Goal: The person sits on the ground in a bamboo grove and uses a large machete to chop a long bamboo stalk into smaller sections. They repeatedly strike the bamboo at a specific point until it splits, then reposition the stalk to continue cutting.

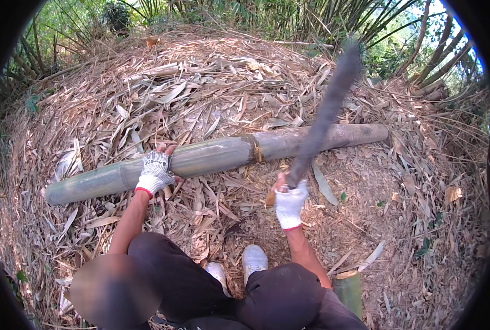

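Observation:
A thick green-grey bamboo pole (212, 156) lies across the ground in front of me, its right end farther off than its left. My left hand (155, 171), in a white fingerless glove with a red cuff, grips the pole left of its middle. In my right hand (291, 204), gloved the same way, is a machete (326, 113) with a wooden handle. Its long dark blade points up and to the right, passing in front of the pole's right part, and is slightly blurred. Near the pole's middle is a dark joint with a pale yellowish cut mark.
Dry bamboo leaves (170, 93) and husks cover the ground. A short green bamboo piece (348, 291) stands or lies by my right knee. My shoes (254, 258) are close behind the pole. Bamboo clumps (360, 19) grow along the far edge.

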A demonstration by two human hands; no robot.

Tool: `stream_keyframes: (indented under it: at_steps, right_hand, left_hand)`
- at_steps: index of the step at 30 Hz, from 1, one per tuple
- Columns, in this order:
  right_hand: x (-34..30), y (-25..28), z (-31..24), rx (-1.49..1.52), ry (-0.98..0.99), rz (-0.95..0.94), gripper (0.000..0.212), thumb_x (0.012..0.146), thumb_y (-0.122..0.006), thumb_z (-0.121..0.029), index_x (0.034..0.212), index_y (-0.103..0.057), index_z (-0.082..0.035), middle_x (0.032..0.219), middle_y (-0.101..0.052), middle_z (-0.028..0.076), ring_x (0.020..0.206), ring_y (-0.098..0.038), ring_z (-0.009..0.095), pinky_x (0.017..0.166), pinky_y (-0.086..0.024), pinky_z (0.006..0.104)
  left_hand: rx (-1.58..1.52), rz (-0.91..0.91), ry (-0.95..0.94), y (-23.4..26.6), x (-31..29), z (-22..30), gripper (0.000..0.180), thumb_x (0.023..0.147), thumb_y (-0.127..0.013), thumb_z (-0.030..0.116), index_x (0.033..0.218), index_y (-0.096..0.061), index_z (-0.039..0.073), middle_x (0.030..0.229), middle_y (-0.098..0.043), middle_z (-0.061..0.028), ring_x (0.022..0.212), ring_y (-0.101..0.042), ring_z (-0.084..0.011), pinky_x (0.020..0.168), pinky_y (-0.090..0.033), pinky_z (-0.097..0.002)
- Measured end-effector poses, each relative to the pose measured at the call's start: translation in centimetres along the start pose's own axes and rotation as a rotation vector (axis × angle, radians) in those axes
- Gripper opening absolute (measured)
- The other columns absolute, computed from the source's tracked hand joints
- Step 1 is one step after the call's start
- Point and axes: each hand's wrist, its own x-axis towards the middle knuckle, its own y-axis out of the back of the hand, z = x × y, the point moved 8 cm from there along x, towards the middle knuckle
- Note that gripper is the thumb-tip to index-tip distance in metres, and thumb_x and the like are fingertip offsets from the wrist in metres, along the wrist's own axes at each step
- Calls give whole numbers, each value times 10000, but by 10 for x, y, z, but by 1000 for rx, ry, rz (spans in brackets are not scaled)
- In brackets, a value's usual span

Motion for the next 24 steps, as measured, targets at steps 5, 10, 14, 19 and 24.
stream_keyframes:
  at_steps: [5, 10, 14, 19, 24]
  right_hand:
    - [-31, 13, 127, -576, -513, -421, 266, 848, -658, -232, 830, -593, 25, 640, -645, 186, 529, -665, 231, 461, -505, 357]
    - [5, 2, 18, -487, 76, -179, 295, 838, -741, -228, 830, -559, 4, 622, -599, 84, 480, -598, 170, 439, -455, 308]
    - [23, -13, -81, 265, 105, 65, 293, 826, -767, -220, 814, -569, -4, 590, -556, 69, 510, -558, 157, 470, -433, 325]
    - [5, 8, 101, -610, -77, -187, 230, 834, -703, -182, 852, -586, 16, 623, -592, 121, 540, -610, 215, 516, -477, 360]
    - [-21, 0, 132, -738, -237, -366, 273, 794, -698, -232, 872, -615, 16, 780, -650, 261, 749, -645, 443, 658, -511, 471]
  left_hand:
    - [-19, -29, 42, -3, -3, -6, 1085, 532, -900, 464, 1441, -400, 147, 1381, -463, -192, 1276, -442, -392, 1084, -325, -512]
    - [12, -6, 17, 2, 2, -9, 1083, 530, -901, 459, 1445, -400, 171, 1370, -484, -200, 1262, -460, -385, 1069, -346, -505]
    - [22, -14, 10, -1, -1, -6, 1069, 543, -899, 441, 1440, -402, 143, 1352, -498, -197, 1249, -472, -379, 1059, -359, -505]
    - [-21, -40, 5, -3, 5, 6, 1089, 529, -905, 435, 1445, -394, 143, 1362, -488, -199, 1267, -454, -383, 1072, -346, -501]
    - [-8, -52, 51, -9, -8, -9, 1096, 527, -909, 446, 1447, -391, 151, 1378, -477, -190, 1275, -446, -386, 1077, -341, -503]
